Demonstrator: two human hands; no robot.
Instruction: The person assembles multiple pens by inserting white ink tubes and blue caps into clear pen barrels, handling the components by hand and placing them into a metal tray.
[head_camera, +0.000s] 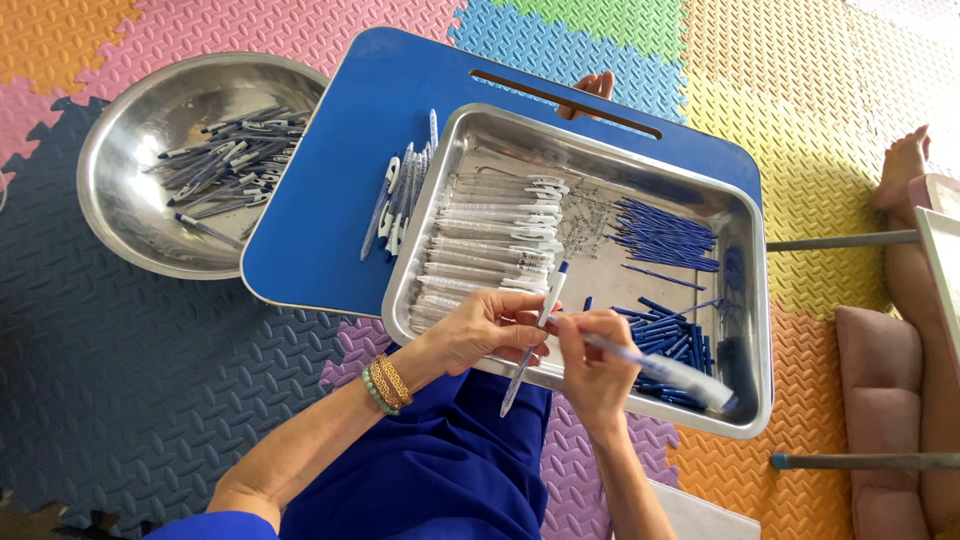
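My left hand (488, 328) is closed around a white pen barrel with a blue tip (535, 335), pinching it near the middle so it runs slantwise from above the tray's near rim down past my knee. My right hand (592, 362) is closed too, fingers curled on a second clear pen barrel (660, 367) that points off to the right, its far end blurred over the corner of the tray. The two hands sit just beside each other, almost touching, above the near edge of the steel tray (745, 225).

Inside the tray, a neat row of white pen barrels (495, 245) lies stacked on the left side, a small heap of metal springs (585, 225) rests in the middle, thin blue ink refills (665, 235) fan out at the upper right, and short blue pen parts (665, 335) pile up at the lower right, right by my right hand. The tray stands on a small blue table (330, 190), with a few finished pens (398, 195) lying on the table just beside the tray's left wall. Over to the left on the foam mat floor (130, 380), a round steel bowl (115, 150) holds a heap of assembled pens (230, 160)
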